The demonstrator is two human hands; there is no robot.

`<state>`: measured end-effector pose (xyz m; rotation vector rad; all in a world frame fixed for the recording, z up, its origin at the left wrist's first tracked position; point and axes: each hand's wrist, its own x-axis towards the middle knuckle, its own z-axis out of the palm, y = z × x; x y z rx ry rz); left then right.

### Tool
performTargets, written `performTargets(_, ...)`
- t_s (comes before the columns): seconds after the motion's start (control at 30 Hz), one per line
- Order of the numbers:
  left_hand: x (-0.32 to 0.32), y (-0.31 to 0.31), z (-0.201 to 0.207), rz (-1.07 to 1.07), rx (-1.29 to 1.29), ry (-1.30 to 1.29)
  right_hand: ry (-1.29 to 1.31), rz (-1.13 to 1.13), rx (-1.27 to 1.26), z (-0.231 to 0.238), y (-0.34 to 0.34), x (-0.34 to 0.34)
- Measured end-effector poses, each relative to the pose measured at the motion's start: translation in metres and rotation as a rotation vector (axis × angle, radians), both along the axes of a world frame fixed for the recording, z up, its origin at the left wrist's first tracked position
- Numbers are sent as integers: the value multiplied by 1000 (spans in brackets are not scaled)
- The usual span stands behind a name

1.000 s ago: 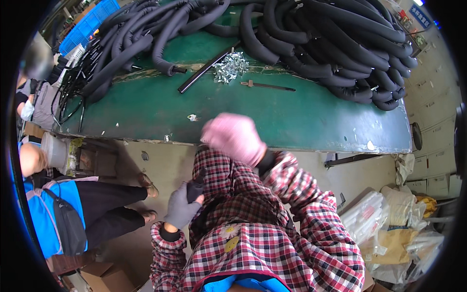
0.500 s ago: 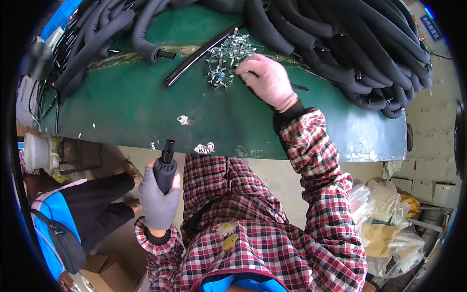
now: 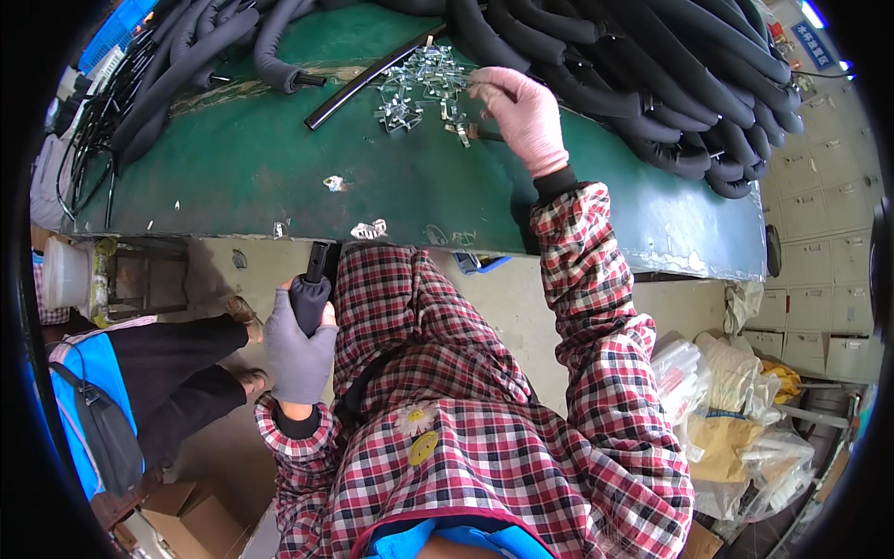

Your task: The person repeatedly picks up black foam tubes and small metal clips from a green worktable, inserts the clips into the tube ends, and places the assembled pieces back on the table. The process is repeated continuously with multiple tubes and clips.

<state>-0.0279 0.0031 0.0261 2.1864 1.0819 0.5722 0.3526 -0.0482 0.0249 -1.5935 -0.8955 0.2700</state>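
My left hand [image 3: 296, 359], in a grey fingerless glove, grips a black foam-covered tube [image 3: 310, 303] below the table's front edge. The tube's bare black end [image 3: 318, 261] points up and away from me. Over the table, my right hand [image 3: 524, 119] wears a pink glove, its thumb and fingers drawn together at the right side of a loose pile of small silvery metal clips [image 3: 419, 79]. What those fingers hold, if anything, is too small to make out. A few clips [image 3: 459, 129] lie just left of the hand, beside the pile.
A bare black tube [image 3: 358, 87] lies slanted beside the clips on the green table [image 3: 233, 186]. Many foam-covered tubes [image 3: 652, 84] heap at the back right, more [image 3: 186, 70] at the left. A person in dark trousers [image 3: 177, 373] is at lower left; plastic bags [image 3: 726, 438] lie at right.
The view has shifted, so the table sits higher in it. My right hand has moved slightly rightward from the pile, and a few clips now show apart from it. My left hand keeps its grip.
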Motion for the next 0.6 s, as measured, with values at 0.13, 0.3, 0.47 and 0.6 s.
performTargets(0.13, -3, -5, -4, 0, 35, 7, -222, -9, -112, 1, -22, 7)
performTargets(0.3, 0, -5, -3, -9, 26, 1, -490, 89, -409, 9, -33, -30)
performTargets(0.47, 7, -2, 3, -23, -7, 6, -743, 3, -558, -8, -17, -49)
performTargets(0.6, 14, 2, 7, -25, -45, 4, -819, 98, -747, 4, -5, -52)
